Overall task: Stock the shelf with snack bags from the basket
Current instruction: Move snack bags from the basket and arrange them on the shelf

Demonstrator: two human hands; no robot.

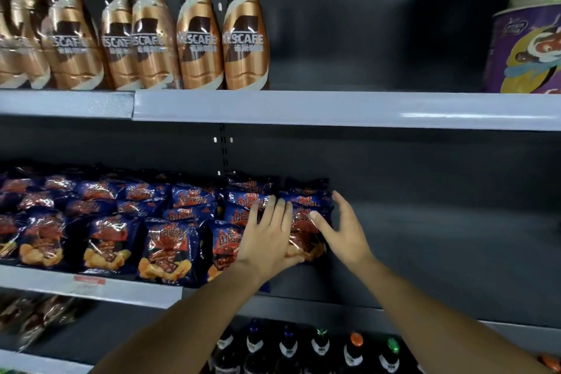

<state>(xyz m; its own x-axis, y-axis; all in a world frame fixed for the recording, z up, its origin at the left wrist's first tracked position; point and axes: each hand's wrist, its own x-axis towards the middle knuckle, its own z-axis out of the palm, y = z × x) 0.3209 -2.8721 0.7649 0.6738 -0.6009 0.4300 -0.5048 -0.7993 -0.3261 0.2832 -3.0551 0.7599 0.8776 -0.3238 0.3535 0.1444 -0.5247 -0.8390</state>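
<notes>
Pressing flat against the front of the rightmost snack bag (305, 240), the left hand (267, 240) lies with fingers straight and close together, its thumb under the bag's lower edge. The right hand (341, 231) stands just beside the same bag's right edge, fingers spread apart and relaxed, the thumb touching the bag's face. This bag stands upright at the right end of a row of dark blue snack bags (121, 222) filling the left part of the middle shelf (440, 240), whose right part is bare grey metal. On the upper shelf (334, 109) stand bronze coffee bottles (194, 30) at left and a purple tub (528, 48) at far right. Dark bottles with coloured caps (321, 349) stand below, near the forearms.
</notes>
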